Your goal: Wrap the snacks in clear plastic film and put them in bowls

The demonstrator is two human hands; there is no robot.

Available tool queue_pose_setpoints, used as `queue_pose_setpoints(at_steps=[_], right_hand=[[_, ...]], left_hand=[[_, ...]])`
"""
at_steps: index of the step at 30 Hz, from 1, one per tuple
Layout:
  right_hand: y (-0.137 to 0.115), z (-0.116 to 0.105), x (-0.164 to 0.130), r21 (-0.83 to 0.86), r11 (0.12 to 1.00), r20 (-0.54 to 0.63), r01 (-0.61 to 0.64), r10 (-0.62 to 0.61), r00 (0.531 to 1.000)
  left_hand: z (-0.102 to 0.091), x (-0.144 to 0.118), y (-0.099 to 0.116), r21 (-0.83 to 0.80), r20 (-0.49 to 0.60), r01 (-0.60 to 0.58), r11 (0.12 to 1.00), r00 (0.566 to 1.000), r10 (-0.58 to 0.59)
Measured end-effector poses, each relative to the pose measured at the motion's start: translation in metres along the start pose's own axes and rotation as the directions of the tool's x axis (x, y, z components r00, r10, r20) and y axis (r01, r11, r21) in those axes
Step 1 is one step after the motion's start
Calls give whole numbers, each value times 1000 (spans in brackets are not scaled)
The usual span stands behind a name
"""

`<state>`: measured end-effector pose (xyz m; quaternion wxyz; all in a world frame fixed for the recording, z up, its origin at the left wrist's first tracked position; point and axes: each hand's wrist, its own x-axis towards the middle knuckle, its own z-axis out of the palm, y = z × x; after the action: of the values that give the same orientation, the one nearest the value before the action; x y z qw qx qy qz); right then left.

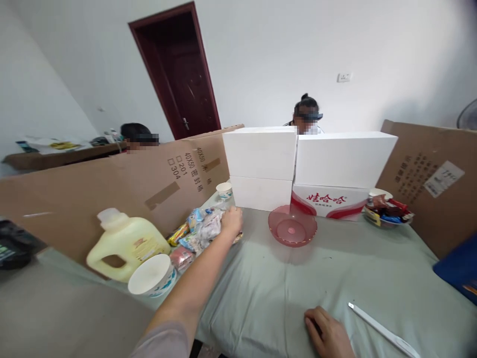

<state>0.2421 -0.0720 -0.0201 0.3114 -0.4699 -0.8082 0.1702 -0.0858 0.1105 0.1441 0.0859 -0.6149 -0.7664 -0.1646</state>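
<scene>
The left hand (pixel 231 220) has its grip pinching snack packets (pixel 199 229) beside the empty pink bowl (pixel 292 226); the right hand (pixel 328 335) rests flat, grip spread, on open tabletop (pixel 268 288).

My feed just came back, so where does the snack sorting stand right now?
Looks done: a white bowl at the far right already holds wrapped snacks. In hand: the left hand rests on the heap of wrapped snack packets, though whether it grips one is unclear; the right hand lies flat on the green tablecloth. Left: the pink translucent plastic bowl looks empty, and most packets remain heaped.
</scene>
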Motion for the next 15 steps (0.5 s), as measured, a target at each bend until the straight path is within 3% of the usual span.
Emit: queue_pose_setpoints(at_steps=[3,5,7,8,10,12,15], right_hand=[[-10,-10,-3,33,999,30,-31,30,999],[-13,-19,-6,66,996,26,-58,56,998],[-10,-29,-9,76,991,-29,-108,110,993],[-6,-35,-10,67,988,-65,-140,145,987],[6,-44,-12,21,983,-129,-184,185,974],[23,-51,-14,-64,984,-183,-167,153,971],[57,-58,-19,-246,962,-236,-119,59,970]], left_hand=[[-3,-28,18,-82,-85,-109,991,991,102],[5,-58,33,-265,-148,-298,917,952,266],[23,-94,47,-505,-188,-525,685,842,507],[35,-112,54,-578,-179,-578,576,778,602],[61,-145,66,-628,-105,-606,487,687,719],[83,-167,73,-629,-26,-587,509,671,741],[93,-184,66,-610,-25,-563,557,717,697]])
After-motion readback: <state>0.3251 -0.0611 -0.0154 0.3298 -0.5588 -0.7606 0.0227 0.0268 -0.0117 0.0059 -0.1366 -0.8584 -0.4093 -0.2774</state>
